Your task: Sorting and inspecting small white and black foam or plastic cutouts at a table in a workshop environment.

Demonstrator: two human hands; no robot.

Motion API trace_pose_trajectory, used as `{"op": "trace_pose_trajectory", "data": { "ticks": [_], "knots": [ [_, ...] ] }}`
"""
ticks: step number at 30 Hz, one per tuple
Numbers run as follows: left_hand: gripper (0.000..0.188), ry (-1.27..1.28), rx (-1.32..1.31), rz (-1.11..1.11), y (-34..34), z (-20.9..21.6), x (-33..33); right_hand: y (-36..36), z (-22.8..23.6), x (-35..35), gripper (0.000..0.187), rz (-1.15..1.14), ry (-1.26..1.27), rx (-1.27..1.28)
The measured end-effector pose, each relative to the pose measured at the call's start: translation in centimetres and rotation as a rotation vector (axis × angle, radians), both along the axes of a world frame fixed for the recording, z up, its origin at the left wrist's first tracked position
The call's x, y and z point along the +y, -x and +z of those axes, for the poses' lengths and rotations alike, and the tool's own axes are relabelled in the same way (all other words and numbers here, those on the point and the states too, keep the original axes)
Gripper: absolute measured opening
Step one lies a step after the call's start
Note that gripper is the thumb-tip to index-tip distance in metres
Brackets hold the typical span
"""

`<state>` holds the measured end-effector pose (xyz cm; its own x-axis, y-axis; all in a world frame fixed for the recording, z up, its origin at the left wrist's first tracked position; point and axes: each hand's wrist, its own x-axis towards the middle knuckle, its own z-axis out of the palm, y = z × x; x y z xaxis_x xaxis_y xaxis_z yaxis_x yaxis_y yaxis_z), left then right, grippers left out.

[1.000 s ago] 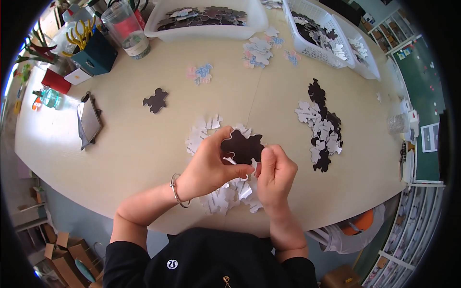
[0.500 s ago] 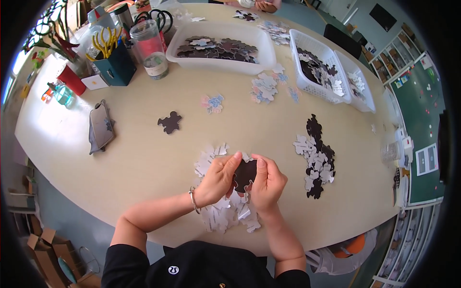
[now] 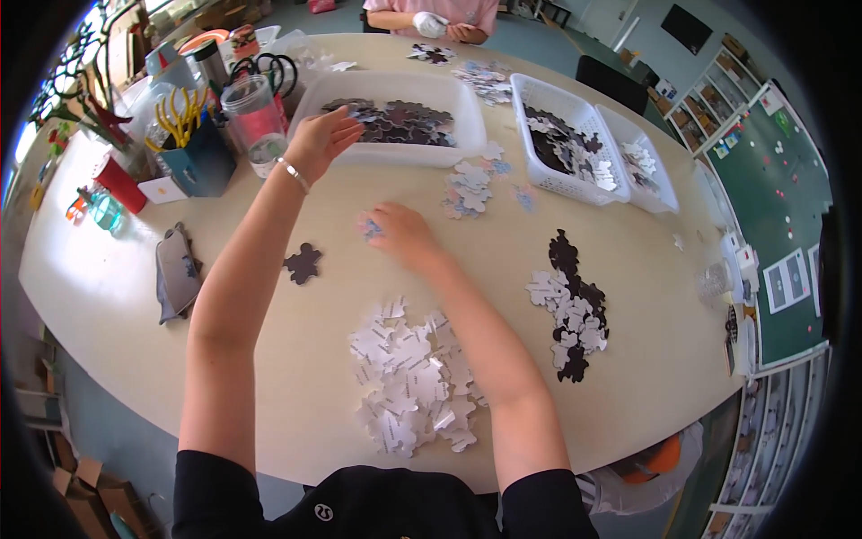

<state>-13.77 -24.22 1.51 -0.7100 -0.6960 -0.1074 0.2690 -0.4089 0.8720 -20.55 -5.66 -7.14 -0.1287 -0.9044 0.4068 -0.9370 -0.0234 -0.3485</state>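
Observation:
My left hand hangs open over the left edge of a white plastic bin, fingers stretched toward the dark cut-out pieces inside. No piece shows in it. My right hand is on a small pink-and-blue flower-patterned cut-out on the table, its fingers bent over the right side of the piece. Left of it lies a single dark, lobed piece. Between my forearms spreads a loose heap of white lobed pieces.
Black and white pieces form a pile at right. White baskets with more pieces stand beyond. A clear cup, a teal holder of yellow-handled tools and a grey pouch are at left. Another person's gloved hand is across the table.
My hands have parted from the dark piece they held over the white heap. The left has moved forward to the bin, the right forward to the flower-patterned cut-out. The view has tilted up slightly.

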Motion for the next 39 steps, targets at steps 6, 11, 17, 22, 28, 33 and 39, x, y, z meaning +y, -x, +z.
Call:
{"op": "trace_pose_trajectory", "data": {
  "ticks": [6,11,17,22,28,33,39],
  "knots": [
    [0.040,0.130,-0.099,-0.047,-4.1,-1.8,8.3,-1.6,-0.4,2.8,0.015,-0.245,-0.080,0.343],
    [0.045,0.271,-0.048,-0.138,-6.2,-4.2,16.5,-2.4,3.6,7.0,0.018,-0.457,0.266,-0.271],
    [0.038,-0.175,-0.104,-0.476,-8.4,-3.1,22.9,-2.2,5.5,15.3,0.023,-0.401,0.120,-0.833],
    [0.031,-0.260,-0.135,-0.557,-9.9,-2.4,23.3,5.5,0.7,22.2,0.024,-0.548,0.149,-0.006],
    [0.019,-0.266,-0.131,-0.553,-10.7,-2.3,24.6,4.9,0.6,23.0,0.020,-0.694,0.235,-0.020],
    [0.020,-0.154,-0.098,-0.504,-10.8,-2.1,24.8,-1.1,5.3,20.1,0.026,-0.532,0.398,-1.179],
    [0.024,-0.180,0.129,-0.585,-11.0,-1.7,24.7,-6.4,6.6,18.8,0.026,-0.387,0.282,-1.610]
  ]
}}
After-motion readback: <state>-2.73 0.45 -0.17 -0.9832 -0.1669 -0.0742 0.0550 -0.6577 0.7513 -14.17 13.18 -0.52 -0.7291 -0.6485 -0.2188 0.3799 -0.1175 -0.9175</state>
